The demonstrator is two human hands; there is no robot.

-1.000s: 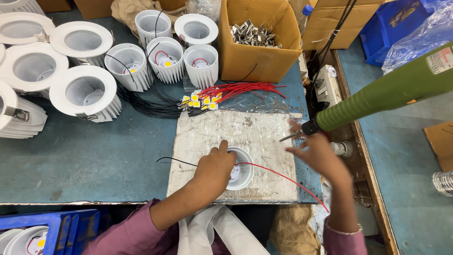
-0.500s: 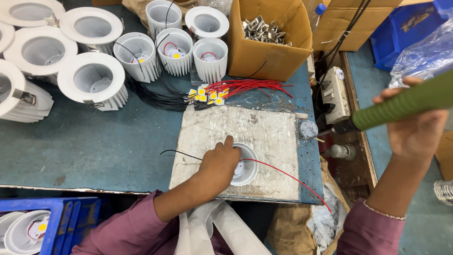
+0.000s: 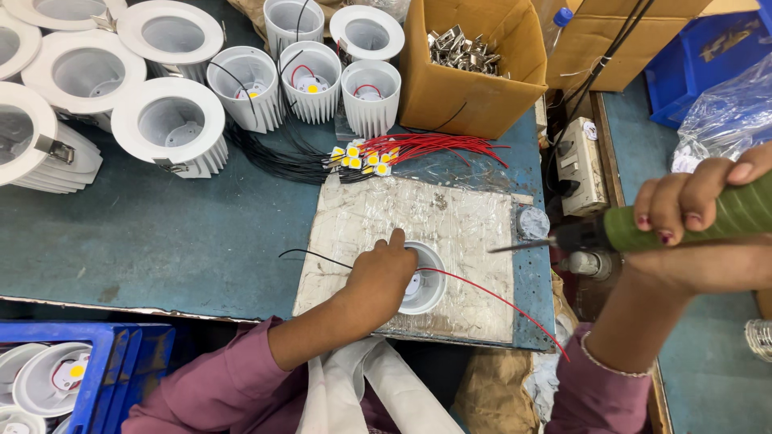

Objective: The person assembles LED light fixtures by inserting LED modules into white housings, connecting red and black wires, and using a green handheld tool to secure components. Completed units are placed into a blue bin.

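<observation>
Off the board's right edge [image 3: 515, 265], screwdriver [image 3: 683, 221] (right hand [image 3: 700, 233]).

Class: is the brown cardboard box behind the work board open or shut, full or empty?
Open: the brown cardboard box has no flaps covering its top, and small shiny metal clips lie inside.

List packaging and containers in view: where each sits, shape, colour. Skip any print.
Cardboard box: bench top centre, open, brown, metal clips inside.
Second cardboard box: upper right, brown, closed.
Blue crate: lower left, holds white housings.
Blue bin: top right corner.
Plastic bag: right edge, clear, crinkled.
</observation>
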